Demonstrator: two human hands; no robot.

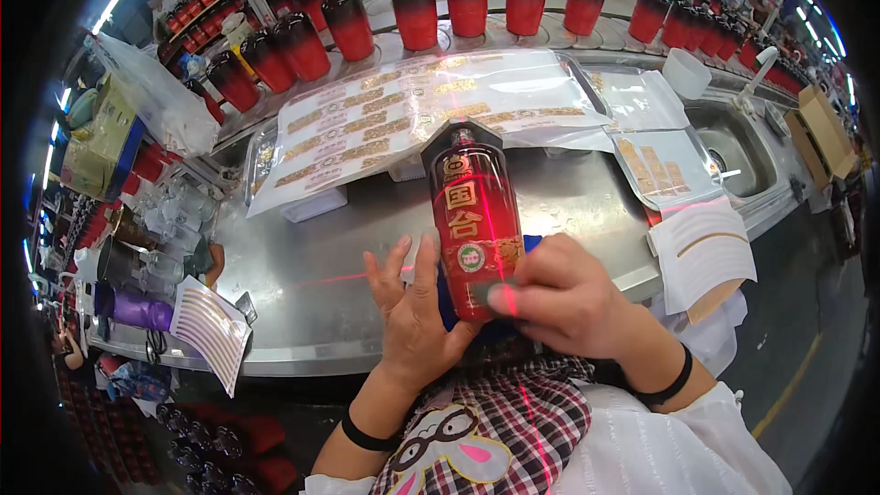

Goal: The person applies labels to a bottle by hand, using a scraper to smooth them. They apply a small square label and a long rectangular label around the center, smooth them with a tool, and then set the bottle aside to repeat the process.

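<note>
A glossy red-and-black glass bottle [476, 220] lies on its back before me, its neck pointing away. Gold characters and a band with a round green-and-white emblem decorate its front. Under the neck is a dark angular rest [440, 135], and blue material [531, 243] shows beneath the body. My left hand [419, 316] is beside the lower left of the bottle, fingers spread, its thumb touching near the base. Over the bottle's lower right, my right hand [577, 295] has its fingers curled and its thumb at the front face. Motion blurs it; whether it pinches something small is unclear.
Sheets of gold labels [385, 117] cover a tray at the back of the steel table [316, 247]. Beyond, red-and-black bottles [414, 10] stand along a conveyor [488, 34]. A sink [739, 144] and strip sheets [708, 247] are at right; another strip sheet [212, 330] hangs over the left edge.
</note>
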